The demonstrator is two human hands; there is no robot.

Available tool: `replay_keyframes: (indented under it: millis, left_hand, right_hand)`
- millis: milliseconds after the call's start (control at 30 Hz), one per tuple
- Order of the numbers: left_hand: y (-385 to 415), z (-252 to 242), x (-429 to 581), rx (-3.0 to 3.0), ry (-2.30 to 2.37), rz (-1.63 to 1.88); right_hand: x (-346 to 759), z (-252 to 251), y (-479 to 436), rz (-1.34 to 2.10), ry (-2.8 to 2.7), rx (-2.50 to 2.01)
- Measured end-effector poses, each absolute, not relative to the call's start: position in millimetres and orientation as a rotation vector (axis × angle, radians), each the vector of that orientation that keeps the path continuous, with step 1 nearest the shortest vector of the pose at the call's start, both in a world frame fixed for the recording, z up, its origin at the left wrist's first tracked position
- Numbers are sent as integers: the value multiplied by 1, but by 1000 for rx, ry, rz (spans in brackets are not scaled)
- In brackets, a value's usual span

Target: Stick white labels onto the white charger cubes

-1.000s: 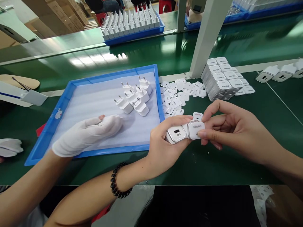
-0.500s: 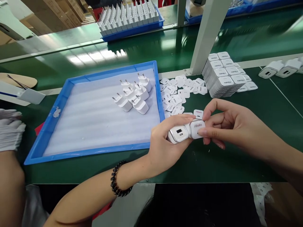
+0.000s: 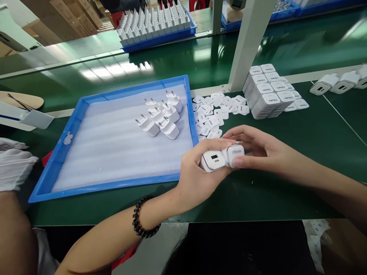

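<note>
My left hand (image 3: 197,173) is closed around a white plug charger (image 3: 213,160), whose face with two port openings points toward me. Right beside it is a second white charger (image 3: 235,153), its face marked "Fibaks". My right hand (image 3: 255,151) has its thumb against the lower right of that marked face, with the other fingers curled behind and above. Both hands meet over the bench near the tray's right corner. Loose white face plates (image 3: 212,122) lie just beyond my fingers. How far each hand wraps the second charger is partly hidden.
A blue tray (image 3: 111,185) at left holds several white plug chargers (image 3: 169,128). Stacked face plates (image 3: 269,99) stand beside a metal post (image 3: 248,49). More chargers (image 3: 323,84) line the right. A co-worker's gloved hand (image 3: 15,168) is at the left edge.
My right hand has moved left and closed in on the marked charger, its fingers now behind it. A small marked piece seen above the charger earlier is now mostly covered. The co-worker's gloved hand shifted right.
</note>
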State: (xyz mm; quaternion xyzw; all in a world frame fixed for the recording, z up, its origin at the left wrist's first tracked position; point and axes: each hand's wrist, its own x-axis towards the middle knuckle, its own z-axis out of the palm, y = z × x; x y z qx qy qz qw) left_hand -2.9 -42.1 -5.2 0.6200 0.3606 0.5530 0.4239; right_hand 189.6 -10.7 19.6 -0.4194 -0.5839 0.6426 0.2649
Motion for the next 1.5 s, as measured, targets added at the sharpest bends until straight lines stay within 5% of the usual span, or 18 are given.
replay_keyframes:
  millis: [733,1133,1500]
  left_hand:
    - [-41,-5,-3,1368,803,1382]
    - [-34,1,-6,1156,957,1315]
    - [-43,-8,0,1490,869,1318]
  right_hand:
    - [180,12,-15,1744,-1427,-830]
    - [214,-9,38,865,-2169,-1542]
    - [201,-1,29,956,-2201,-1841]
